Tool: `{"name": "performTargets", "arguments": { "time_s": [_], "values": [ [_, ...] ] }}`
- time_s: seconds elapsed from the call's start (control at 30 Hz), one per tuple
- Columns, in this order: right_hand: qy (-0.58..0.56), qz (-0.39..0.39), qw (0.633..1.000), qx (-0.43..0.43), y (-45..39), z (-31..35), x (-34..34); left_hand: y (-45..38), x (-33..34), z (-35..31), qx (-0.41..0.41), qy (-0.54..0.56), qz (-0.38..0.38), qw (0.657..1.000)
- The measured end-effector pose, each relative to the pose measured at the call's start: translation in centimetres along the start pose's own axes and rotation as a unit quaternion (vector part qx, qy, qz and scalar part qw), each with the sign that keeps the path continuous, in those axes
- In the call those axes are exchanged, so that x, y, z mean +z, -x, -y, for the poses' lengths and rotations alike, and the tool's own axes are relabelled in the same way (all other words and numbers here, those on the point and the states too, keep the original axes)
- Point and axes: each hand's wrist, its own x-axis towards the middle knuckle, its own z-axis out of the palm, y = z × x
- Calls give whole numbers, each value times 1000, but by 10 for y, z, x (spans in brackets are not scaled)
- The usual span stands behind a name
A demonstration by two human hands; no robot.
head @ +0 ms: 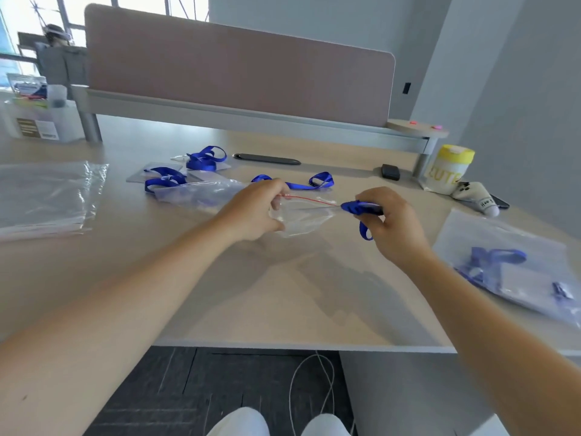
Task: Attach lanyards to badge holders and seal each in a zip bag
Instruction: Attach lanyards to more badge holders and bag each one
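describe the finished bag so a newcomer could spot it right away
Start at the beige desk's right edge, below the yellow-lidded cup. The filled clear zip bag lies flat there, untouched, with a blue lanyard inside; the others are empty or held.

Bare bench in front, open from the near edge up to both hands. Hemmed left by a stack of clear bags, right by a filled zip bag. Beyond, blocked by loose lanyards and the partition.

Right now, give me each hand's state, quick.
Left hand: pinching the zip bag at its red seal.
Right hand: gripping a bunched blue lanyard.
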Motion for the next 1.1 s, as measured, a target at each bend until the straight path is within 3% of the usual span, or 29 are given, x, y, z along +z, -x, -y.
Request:
{"name": "performTargets", "arguments": {
  "time_s": [0.13, 0.27, 0.33, 0.47, 0.6, 0.8, 0.97, 1.1],
  "values": [
    [104, 39, 993, -50, -7, 3, 7, 1, 0, -4, 18, 3, 12, 1000],
    [141, 87, 985, -46, -14, 8, 19, 6, -3, -7, 26, 27, 27, 999],
    [133, 99, 986, -29, -16, 9, 24, 9, -8, -5, 28, 38, 30, 998],
    [65, 86, 994, 24, -18, 13, 28, 12, -21, 11, 7, -52, -28, 998],
    [30, 78, 996, 34, -21, 21, 25, 12, -29, 28, -49, 41, -79, 995],
    [7, -10, 1000, -19, -22, 24, 26, 10, -31, 36, -90, 224, -162, 957],
    [106, -62, 981, -150, -26, 28, 30, 8, -29, 28, -50, 168, -141, 974],
    [107, -67, 974, -187, -27, 35, 32, 9, -26, 19, -22, 154, -127, 980]
  ]
}}
